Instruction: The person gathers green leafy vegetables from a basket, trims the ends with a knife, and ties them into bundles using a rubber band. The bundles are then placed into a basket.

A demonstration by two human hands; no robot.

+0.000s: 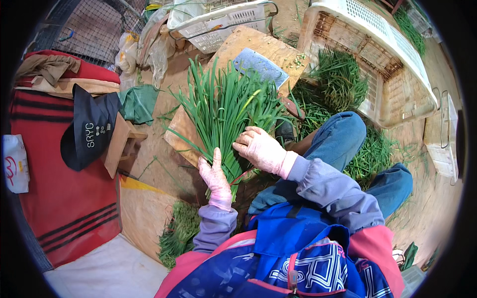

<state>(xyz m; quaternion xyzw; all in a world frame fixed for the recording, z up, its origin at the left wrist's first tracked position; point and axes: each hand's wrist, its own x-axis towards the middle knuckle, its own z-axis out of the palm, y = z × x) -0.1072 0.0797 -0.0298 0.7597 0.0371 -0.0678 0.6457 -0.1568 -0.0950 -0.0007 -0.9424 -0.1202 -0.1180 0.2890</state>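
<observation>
A loose bundle of long green leaves, apparently garlic chives (221, 123), lies across a wooden board (186, 139) in front of me. My left hand (216, 178), in a thin pale glove, holds the bundle's lower left side, thumb up along the stems. My right hand (261, 149), gloved alike, has its fingers curled against the bundle's right side; whether they pinch any leaves is hidden. A thin red tie (241, 177) crosses by the lower stems. One yellow leaf (250, 102) stands out among the green. A blue-grey slab (261, 67) rests on the board beyond the leaf tips.
White plastic crates (395, 85) stand right and at the far side (223, 28). Loose greens (372, 160) cover the floor by my legs; a cut bunch (341, 80) lies atop them. Another bunch (179, 231) is at left. A dark cap (91, 126) sits on a wooden stool (119, 145).
</observation>
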